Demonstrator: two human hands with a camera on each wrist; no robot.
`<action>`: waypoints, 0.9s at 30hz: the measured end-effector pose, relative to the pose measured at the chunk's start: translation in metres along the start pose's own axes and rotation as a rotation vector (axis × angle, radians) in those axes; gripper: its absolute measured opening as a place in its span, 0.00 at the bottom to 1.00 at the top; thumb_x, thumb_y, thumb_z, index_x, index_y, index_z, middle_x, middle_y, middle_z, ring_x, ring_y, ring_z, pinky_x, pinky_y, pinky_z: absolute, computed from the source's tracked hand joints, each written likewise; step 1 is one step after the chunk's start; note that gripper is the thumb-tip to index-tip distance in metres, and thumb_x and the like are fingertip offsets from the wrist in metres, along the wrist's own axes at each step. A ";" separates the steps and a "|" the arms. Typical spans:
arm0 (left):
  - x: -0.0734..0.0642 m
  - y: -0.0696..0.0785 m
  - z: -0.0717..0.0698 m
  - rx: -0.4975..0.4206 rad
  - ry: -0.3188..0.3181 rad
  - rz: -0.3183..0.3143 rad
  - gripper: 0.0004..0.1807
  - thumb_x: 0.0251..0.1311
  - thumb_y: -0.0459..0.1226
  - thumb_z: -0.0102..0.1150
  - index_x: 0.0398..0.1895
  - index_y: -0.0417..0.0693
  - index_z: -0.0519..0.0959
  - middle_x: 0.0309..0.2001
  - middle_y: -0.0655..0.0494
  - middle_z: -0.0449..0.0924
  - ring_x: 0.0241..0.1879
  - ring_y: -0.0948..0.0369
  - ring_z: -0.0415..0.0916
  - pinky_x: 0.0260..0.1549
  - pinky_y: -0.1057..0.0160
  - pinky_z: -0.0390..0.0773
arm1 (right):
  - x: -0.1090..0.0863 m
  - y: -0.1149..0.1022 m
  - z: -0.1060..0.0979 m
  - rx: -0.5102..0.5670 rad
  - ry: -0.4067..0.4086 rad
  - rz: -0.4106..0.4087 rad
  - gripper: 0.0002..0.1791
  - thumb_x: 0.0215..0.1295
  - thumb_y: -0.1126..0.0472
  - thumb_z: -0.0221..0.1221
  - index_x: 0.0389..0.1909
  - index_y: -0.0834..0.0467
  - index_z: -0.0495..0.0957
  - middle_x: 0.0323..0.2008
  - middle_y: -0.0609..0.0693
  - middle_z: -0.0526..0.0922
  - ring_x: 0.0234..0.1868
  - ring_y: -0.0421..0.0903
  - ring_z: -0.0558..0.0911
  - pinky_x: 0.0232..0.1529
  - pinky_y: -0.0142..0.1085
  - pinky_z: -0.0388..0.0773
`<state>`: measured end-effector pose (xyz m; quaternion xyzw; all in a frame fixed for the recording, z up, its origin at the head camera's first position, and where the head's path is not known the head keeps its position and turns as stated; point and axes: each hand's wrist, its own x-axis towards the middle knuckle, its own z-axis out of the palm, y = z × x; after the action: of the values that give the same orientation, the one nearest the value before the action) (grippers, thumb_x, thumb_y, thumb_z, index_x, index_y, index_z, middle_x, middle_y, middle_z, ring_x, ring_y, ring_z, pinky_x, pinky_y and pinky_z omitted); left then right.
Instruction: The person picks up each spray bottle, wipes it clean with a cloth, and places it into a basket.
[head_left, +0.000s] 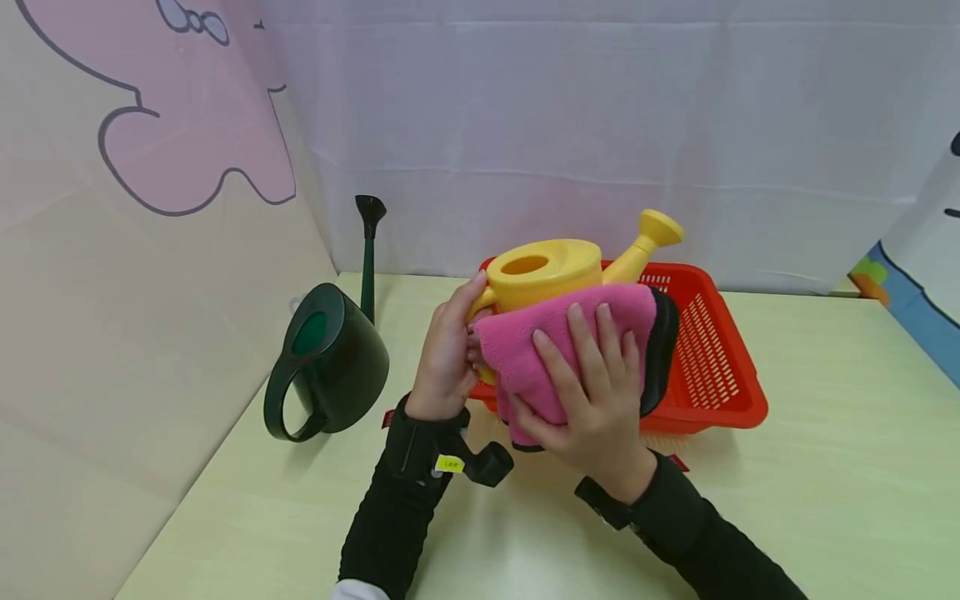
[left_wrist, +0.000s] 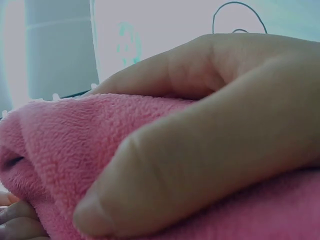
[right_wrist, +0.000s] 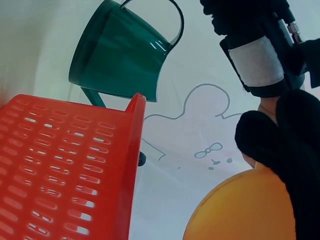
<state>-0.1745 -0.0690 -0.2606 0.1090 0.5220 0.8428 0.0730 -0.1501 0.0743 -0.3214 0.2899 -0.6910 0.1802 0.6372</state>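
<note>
In the head view my left hand [head_left: 442, 362] grips the yellow watering can [head_left: 546, 260] by its handle, holding it up in front of the red basket. My right hand [head_left: 592, 400] holds a pink cloth [head_left: 517, 354] against the can's near side, fingers spread over it and thumb apart. The cloth's dark edge [head_left: 660, 350] shows at the right, and the cloth hides much of the can's body. Close up in the left wrist view, a thumb and fingers rest on the pink cloth [left_wrist: 65, 135]. The yellow can [right_wrist: 245, 210] fills the bottom of the right wrist view.
A dark green watering can [head_left: 348, 362] stands on the table [head_left: 825, 467] at the left, its spout pointing up. The red slotted basket [head_left: 738, 396] sits behind the yellow can. White curtains [head_left: 600, 125] close off the back, and a patterned sheet [head_left: 150, 292] hangs at the left.
</note>
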 end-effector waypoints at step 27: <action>0.000 -0.001 0.000 0.002 -0.054 -0.019 0.24 0.69 0.46 0.36 0.12 0.51 0.56 0.08 0.66 0.56 0.07 0.69 0.52 0.10 0.73 0.50 | 0.007 0.015 -0.010 0.305 -0.011 0.299 0.34 0.57 0.42 0.56 0.58 0.61 0.66 0.66 0.59 0.59 0.64 0.55 0.62 0.63 0.37 0.65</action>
<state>-0.1748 -0.0688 -0.2613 0.1270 0.5217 0.8382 0.0950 -0.1519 0.0902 -0.3113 0.2783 -0.6944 0.3737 0.5484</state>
